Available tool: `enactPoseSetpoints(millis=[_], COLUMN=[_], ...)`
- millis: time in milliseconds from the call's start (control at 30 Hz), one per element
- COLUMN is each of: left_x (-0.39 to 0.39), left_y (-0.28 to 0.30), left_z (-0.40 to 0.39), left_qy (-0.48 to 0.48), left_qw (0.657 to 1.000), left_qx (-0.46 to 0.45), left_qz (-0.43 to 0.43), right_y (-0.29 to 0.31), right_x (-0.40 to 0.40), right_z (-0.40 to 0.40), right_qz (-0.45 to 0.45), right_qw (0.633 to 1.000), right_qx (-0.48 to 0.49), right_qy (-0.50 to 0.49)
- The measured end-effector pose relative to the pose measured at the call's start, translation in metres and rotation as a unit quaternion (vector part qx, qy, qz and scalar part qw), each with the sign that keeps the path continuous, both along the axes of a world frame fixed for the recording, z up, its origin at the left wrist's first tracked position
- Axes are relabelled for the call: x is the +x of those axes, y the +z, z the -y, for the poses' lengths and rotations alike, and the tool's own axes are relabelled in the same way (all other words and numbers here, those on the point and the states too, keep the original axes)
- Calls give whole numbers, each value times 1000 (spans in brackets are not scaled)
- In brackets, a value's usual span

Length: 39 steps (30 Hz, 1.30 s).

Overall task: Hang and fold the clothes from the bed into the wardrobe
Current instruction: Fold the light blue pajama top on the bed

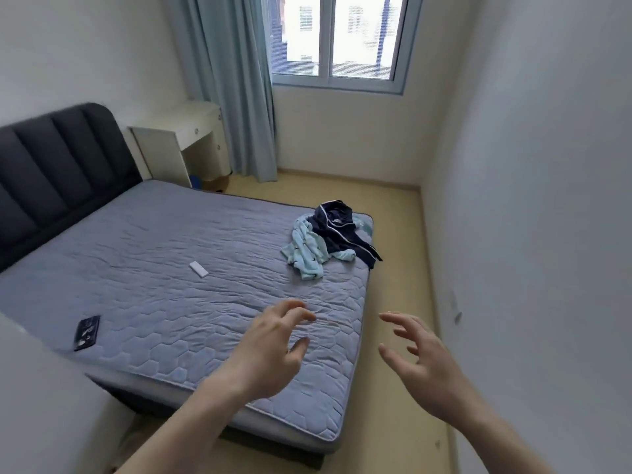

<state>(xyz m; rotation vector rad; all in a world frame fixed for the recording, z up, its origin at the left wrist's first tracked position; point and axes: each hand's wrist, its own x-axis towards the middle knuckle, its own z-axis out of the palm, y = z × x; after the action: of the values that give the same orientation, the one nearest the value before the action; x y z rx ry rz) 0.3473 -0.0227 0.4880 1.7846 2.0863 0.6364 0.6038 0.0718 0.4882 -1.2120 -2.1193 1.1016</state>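
Observation:
A dark navy garment with white piping [337, 230] lies crumpled on a light blue patterned garment [304, 256] at the far right corner of the bed [164, 302]. The bed has a grey-blue quilted mattress. My left hand [273, 350] hovers over the near right part of the mattress, fingers spread and curled, holding nothing. Beyond the bed's right edge, over the floor, my right hand [420, 354] is open too. Both hands are well short of the clothes. No wardrobe is in view.
A white remote [198, 269] and a black phone [87, 332] lie on the mattress. A dark padded headboard [58, 159] stands at the left, a white desk [184, 142] and grey-blue curtain [236, 87] behind. A narrow floor strip [400, 268] runs between bed and right wall.

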Motion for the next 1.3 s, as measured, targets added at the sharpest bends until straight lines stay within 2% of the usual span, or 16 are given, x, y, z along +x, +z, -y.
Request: enactPoseSetpoints(millis=[167, 200, 400, 567, 833, 1167, 1300], left_x=[20, 32, 50, 39, -29, -144, -176], left_y=[-9, -14, -19, -26, -67, -142, -164], left_z=[-79, -117, -198, -244, -321, -489, -537], left_qy=[18, 33, 93, 139, 210, 235, 249], left_qw=[1000, 999, 995, 989, 974, 957, 946], left_qx=[-13, -8, -5, -29, -53, -122, -138], left_qz=[13, 14, 28, 45, 60, 116, 153], right_y=[-16, -18, -16, -16, -45, -85, -106], right_x=[15, 28, 38, 12, -58, -148, -188], right_z=[-81, -120, -246, -325, -435, -589, -632], right_qz=[4, -1, 20, 12, 37, 144, 176], right_qw=[1000, 999, 996, 990, 976, 966, 958], right_qx=[-13, -17, 0, -6, -23, -54, -97], right_qy=[26, 38, 89, 139, 213, 208, 207])
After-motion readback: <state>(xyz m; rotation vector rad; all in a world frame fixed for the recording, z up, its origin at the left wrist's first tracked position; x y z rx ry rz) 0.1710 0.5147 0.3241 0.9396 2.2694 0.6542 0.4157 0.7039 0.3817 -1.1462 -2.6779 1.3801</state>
